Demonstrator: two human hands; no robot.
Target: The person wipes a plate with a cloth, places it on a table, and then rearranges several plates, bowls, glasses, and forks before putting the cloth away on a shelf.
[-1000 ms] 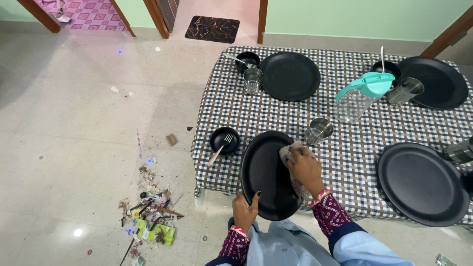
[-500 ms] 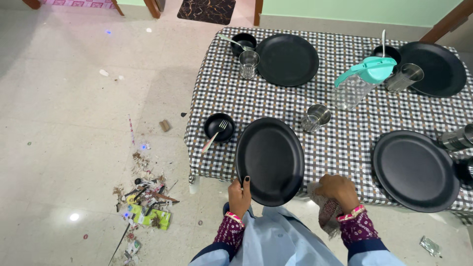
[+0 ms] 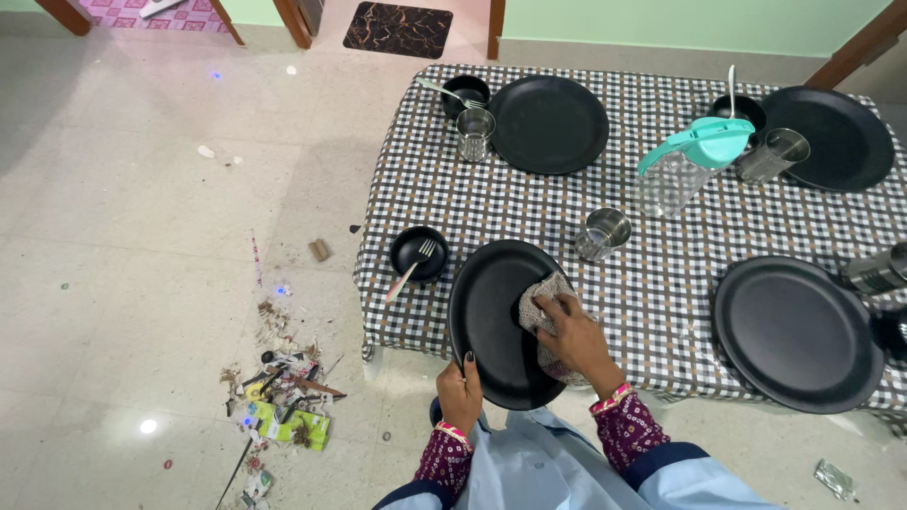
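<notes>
Two hands are working on a black plate [image 3: 496, 321] at the table's [image 3: 661, 236] near edge. Left hand [image 3: 460, 389] is gripping its rim. Right hand [image 3: 576, 340], beside the plate half a second ago, is now pressing a clutched cloth [image 3: 540, 300] onto it, near a small bowl [image 3: 419, 253].

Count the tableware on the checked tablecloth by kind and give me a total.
Round black plates: 4
Small black bowls: 3
Shiny steel tumblers: 4
Clear jug with teal lid: 1
Total: 12
</notes>
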